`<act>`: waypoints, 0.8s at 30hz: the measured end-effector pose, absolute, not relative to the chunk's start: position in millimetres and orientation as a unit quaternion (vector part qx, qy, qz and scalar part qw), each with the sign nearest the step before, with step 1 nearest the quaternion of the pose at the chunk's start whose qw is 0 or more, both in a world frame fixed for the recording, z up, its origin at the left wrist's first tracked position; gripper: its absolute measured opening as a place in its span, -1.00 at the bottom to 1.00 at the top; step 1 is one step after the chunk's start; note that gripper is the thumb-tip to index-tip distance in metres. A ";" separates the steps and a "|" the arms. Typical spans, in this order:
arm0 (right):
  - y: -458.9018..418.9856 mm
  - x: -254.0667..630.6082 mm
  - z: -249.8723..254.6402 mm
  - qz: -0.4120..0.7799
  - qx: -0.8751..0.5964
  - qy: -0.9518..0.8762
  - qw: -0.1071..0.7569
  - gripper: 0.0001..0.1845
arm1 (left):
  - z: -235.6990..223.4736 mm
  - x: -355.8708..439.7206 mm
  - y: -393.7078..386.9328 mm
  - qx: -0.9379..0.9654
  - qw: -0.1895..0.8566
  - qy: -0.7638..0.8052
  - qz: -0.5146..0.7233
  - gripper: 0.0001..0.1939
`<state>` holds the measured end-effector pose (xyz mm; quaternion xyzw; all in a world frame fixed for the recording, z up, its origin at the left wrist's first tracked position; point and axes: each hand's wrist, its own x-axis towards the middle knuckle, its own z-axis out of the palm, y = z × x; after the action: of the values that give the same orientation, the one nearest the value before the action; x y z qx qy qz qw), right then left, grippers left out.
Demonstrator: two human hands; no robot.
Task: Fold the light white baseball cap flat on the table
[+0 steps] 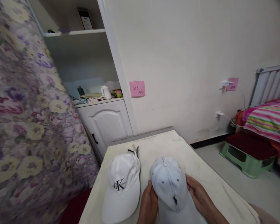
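A pale blue baseball cap (169, 183) with a small dark embroidered logo lies on the cloth-covered table (161, 141), its brim toward me. My left hand (148, 202) grips its left side and my right hand (198, 194) its right side, fingers partly hidden behind the crown. To the left, apart from both hands, a white baseball cap (122, 186) with black "CK" lettering rests brim toward me. Its back strap (136, 150) sticks out at the far end.
A floral curtain (37, 124) hangs at the left, beside a white cabinet (109, 124) with a white jug (105, 92) on its shelf. Pink notes (137, 89) are stuck to the wall. At the right stand a green stool (249, 163) and a bed with a striped cover (270, 116).
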<state>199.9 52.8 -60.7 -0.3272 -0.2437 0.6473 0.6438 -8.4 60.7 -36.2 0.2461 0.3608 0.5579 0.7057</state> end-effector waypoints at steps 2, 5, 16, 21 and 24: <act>45.4 207.3 -70.6 0.640 -0.357 -0.239 0.637 -0.49 | -42.6 -15.3 54.9 0.233 0.722 0.355 0.546 -0.68; 33.0 217.4 -81.6 0.630 -0.408 -0.236 0.617 -0.39 | -48.9 -22.2 42.6 0.233 0.737 0.343 0.534 -0.66; -1.1 244.3 -88.5 0.589 -0.488 -0.348 0.541 -0.42 | -49.5 -18.2 11.9 0.267 0.726 0.355 0.525 -0.67; 3.0 245.6 -89.3 0.541 -0.518 -0.473 0.463 -0.51 | -54.2 -12.0 7.3 0.258 0.713 0.395 0.518 -0.77; 7.8 246.3 -90.4 0.550 -0.500 -0.494 0.451 -0.50 | -54.6 -10.0 5.7 0.253 0.712 0.413 0.509 -0.78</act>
<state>246.3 7.8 -90.4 -0.5004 -0.4945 0.5495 0.4507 -10.0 5.7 -54.6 0.2531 0.4127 0.5086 0.7120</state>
